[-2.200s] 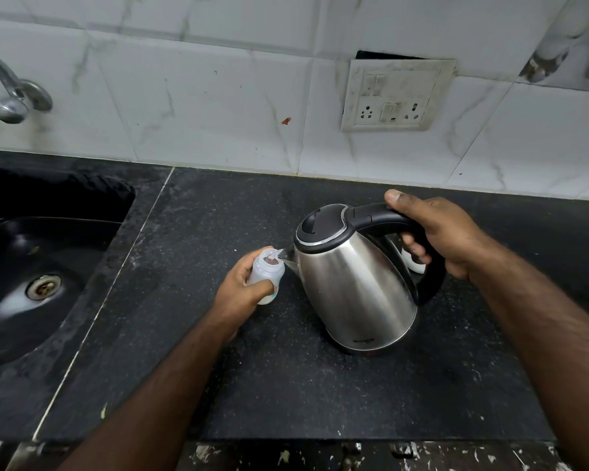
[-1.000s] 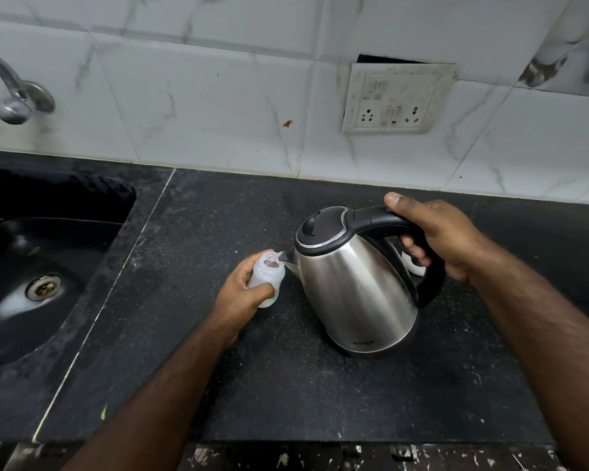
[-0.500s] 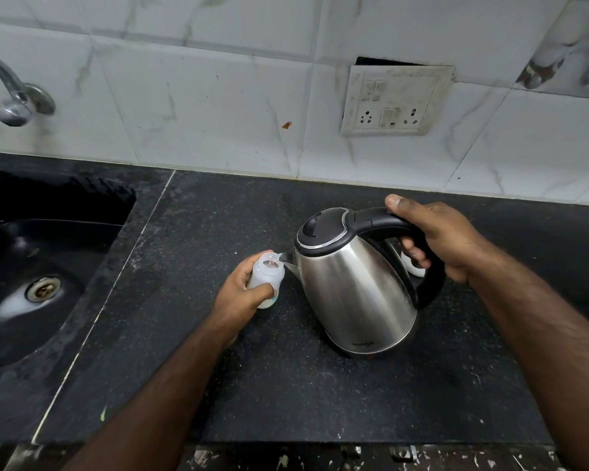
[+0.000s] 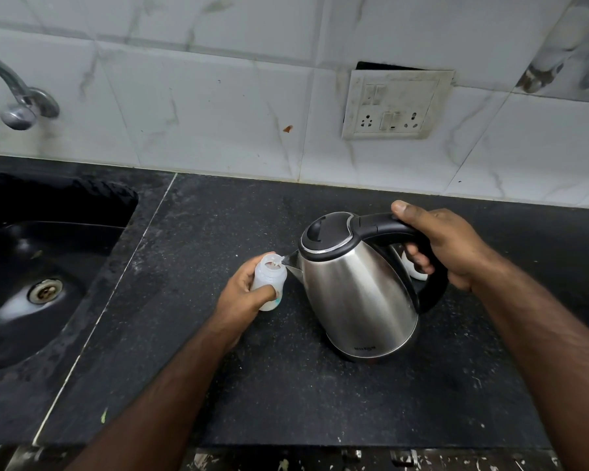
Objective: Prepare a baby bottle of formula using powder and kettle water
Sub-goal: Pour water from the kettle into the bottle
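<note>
The black countertop (image 4: 286, 385) spreads under my fingers, with the sink (image 4: 48, 283) off beyond my left knuckles, its near edge cut off. My right hand (image 4: 446, 246) wraps the handle of the steel kettle (image 4: 354, 294), tipped left, thumb laid along the top — something white behind the handle, past my curled fingers, is too hidden to name. My left hand (image 4: 242, 297) grips the small baby bottle (image 4: 269, 278), open-mouthed, right under the spout — its base is hidden by my fingers.
</note>
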Motion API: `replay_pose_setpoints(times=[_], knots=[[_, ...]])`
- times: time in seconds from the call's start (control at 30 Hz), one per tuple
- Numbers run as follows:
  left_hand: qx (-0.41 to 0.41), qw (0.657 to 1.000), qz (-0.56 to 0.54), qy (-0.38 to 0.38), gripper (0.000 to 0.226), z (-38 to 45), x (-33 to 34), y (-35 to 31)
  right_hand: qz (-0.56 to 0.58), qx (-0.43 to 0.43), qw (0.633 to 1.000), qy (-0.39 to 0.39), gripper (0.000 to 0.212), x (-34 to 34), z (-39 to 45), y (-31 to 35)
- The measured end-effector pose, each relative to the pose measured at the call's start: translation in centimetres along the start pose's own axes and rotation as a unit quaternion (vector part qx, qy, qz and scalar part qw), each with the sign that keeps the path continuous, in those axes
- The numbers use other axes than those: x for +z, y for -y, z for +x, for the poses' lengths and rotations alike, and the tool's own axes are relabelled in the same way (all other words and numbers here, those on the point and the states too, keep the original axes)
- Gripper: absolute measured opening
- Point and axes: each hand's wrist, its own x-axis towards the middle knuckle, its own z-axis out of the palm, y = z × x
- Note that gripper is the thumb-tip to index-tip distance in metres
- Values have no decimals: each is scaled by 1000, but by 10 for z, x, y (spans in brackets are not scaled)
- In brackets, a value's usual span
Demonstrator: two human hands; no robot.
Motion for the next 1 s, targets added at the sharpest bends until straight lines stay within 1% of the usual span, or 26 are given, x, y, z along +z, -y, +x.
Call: replay_pose_setpoints(times=[0.1, 0.4, 0.47, 0.5, 0.57, 0.7, 0.83, 0.93, 1.0], knots=[[4, 1000, -11, 10, 69, 0, 4, -3, 22, -6, 1000, -6, 73, -5, -4, -6], [13, 999, -37, 33, 66, 2, 18, -10, 88, -34, 995, -27, 53, -17, -22, -28], [13, 999, -37, 34, 66, 2, 21, -11, 117, -42, 992, -37, 56, -18, -26, -35], [14, 999, -37, 35, 67, 2, 21, -11, 132, -38, 989, -48, 61, -18, -27, -39], [14, 999, -38, 33, 67, 2, 22, -11, 154, -23, 985, -74, 63, -16, -30, -47], [11, 999, -41, 12, 70, 0, 21, -11, 189, -15, 976, -103, 62, -6, -29, -60], [10, 999, -40, -27, 68, -2, 13, -9, 234, -29, 963, -127, 44, 13, -20, -67], [5, 998, -39, -49, 60, -4, 5, -9, 256, -25, 957, -132, 46, 32, -8, -69], [5, 997, -42, -65, 60, -5, 0, -8, 270, -20, 953, -138, 49, 46, 5, -69]])
